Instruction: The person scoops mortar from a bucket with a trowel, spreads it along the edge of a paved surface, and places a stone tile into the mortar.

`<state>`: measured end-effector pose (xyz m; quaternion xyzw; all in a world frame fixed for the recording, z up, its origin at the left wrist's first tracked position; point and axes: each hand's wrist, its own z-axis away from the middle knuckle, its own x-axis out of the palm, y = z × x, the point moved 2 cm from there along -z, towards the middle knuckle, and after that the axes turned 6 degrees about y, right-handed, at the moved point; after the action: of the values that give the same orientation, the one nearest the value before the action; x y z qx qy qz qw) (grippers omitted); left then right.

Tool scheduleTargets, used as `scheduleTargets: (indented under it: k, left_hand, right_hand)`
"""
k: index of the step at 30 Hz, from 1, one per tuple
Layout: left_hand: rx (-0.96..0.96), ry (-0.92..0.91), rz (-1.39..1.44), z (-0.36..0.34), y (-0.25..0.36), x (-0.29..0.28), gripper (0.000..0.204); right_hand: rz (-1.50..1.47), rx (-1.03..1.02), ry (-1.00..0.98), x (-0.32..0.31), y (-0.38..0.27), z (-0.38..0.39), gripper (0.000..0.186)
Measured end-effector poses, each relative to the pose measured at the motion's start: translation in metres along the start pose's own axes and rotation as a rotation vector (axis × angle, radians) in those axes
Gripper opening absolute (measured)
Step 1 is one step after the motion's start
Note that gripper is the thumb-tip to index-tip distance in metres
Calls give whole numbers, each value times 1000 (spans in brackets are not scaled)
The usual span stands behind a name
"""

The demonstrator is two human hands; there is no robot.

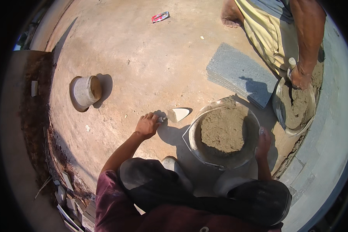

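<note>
Left fingers (147, 118) closed round a pointed silver trowel (178, 115) — right fingers (262, 132), spread unclear, should steady the round grey bucket (228, 159).

A round, mortar-smeared grey bucket (197, 134) stands upright before us, loaded with thick, lumpy grey-brown mortar (222, 129), its surface part sunlit, part shaded. Just to its left, a small metal trowel (178, 115) with a pointed, leaf-shaped blade gleams, heel darkened by residue, tip aimed toward the bucket.
</note>
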<state>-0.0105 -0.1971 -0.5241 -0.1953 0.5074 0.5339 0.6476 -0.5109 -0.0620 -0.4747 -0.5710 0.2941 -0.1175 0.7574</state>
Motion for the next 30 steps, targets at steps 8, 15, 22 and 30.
scheduleTargets:
  k: [8, 15, 22, 30]
  left_hand:
    - [82, 211, 304, 2, 6, -18, 27]
    - [-8, 220, 1169, 2, 116, -138, 29]
    - [275, 6, 1153, -21, 282, -175, 33]
    - [120, 202, 507, -69, 232, -128, 61]
  right_hand:
    - [43, 39, 18, -13, -31, -19, 22]
    - [117, -417, -273, 6, -138, -30, 44]
    - [-58, -549, -675, 31, -172, 14, 58]
    - [138, -497, -131, -25, -100, 27, 50]
